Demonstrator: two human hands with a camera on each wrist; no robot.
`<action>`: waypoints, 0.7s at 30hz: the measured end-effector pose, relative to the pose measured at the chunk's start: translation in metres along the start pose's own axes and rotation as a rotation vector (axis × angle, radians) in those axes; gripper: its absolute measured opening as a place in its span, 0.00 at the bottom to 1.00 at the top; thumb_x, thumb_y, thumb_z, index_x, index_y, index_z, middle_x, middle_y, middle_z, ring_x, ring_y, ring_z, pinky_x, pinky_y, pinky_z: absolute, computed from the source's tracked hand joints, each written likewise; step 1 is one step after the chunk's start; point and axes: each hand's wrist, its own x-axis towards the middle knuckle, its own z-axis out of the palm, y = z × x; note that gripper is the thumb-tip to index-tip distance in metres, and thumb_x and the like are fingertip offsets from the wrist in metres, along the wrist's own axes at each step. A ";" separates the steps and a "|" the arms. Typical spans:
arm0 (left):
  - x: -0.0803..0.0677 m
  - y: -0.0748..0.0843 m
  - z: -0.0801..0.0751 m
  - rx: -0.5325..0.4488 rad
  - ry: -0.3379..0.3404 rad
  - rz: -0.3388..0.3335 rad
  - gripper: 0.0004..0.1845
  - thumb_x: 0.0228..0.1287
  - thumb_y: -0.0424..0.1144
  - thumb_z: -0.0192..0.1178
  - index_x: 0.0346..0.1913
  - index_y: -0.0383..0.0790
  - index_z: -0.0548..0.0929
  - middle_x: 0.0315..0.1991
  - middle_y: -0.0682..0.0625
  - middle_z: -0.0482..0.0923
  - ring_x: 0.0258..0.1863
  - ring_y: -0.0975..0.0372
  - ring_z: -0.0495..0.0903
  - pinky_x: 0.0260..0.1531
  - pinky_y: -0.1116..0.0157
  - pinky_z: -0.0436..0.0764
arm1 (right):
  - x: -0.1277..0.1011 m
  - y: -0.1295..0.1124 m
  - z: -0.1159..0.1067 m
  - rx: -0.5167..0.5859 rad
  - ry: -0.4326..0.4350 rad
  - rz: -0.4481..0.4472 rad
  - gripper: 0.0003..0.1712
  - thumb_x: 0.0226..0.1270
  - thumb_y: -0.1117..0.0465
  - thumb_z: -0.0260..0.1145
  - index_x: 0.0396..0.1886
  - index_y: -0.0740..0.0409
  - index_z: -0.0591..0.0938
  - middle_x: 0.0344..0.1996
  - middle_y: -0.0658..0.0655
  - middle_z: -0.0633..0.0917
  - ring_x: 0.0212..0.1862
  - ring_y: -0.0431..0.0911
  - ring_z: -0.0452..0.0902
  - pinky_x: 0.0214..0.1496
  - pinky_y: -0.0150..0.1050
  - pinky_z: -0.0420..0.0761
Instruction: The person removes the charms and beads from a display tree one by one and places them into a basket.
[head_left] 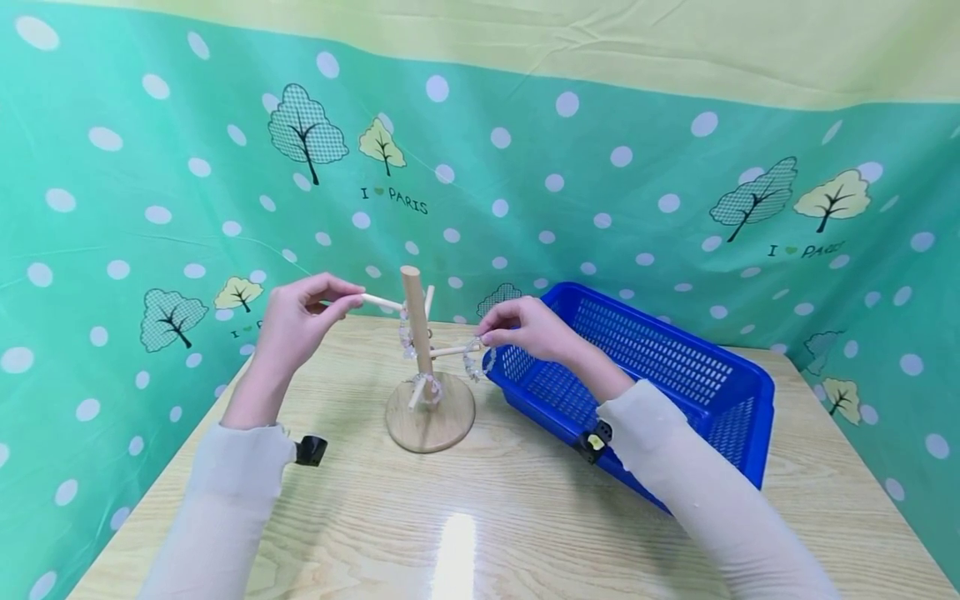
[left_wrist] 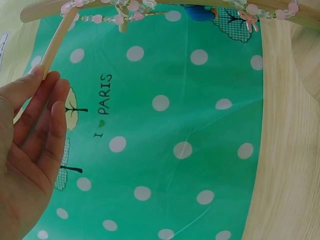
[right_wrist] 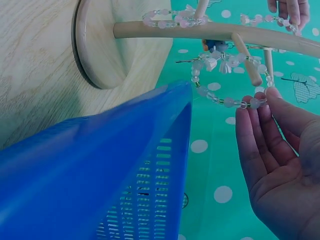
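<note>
Sleeved forearms reach to the wooden stand (head_left: 429, 392); left hand (head_left: 296, 321) pinches a far-left peg (head_left: 382, 302); right hand (head_left: 525, 327) pinches the bead bracelet (head_left: 476, 360) (light, limp, probably fragile; take by its strand) on the right peg.

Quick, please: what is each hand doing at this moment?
Left hand: pinches the tip of a wooden peg.
Right hand: pinches a bead bracelet hanging on another peg.
</note>
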 end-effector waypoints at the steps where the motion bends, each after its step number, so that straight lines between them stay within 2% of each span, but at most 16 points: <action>1: 0.000 0.000 0.000 0.001 0.000 -0.002 0.06 0.64 0.34 0.67 0.41 0.36 0.89 0.32 0.59 0.87 0.28 0.78 0.79 0.29 0.81 0.80 | -0.001 0.000 -0.001 0.002 0.002 -0.004 0.06 0.68 0.64 0.68 0.41 0.61 0.88 0.38 0.58 0.89 0.38 0.40 0.83 0.46 0.37 0.85; 21: 0.001 -0.001 0.000 0.006 0.000 -0.008 0.06 0.63 0.34 0.68 0.41 0.37 0.89 0.32 0.66 0.85 0.28 0.79 0.79 0.29 0.82 0.79 | -0.015 0.004 -0.017 -0.029 0.048 -0.044 0.06 0.69 0.64 0.68 0.41 0.60 0.87 0.39 0.57 0.89 0.39 0.43 0.83 0.44 0.31 0.82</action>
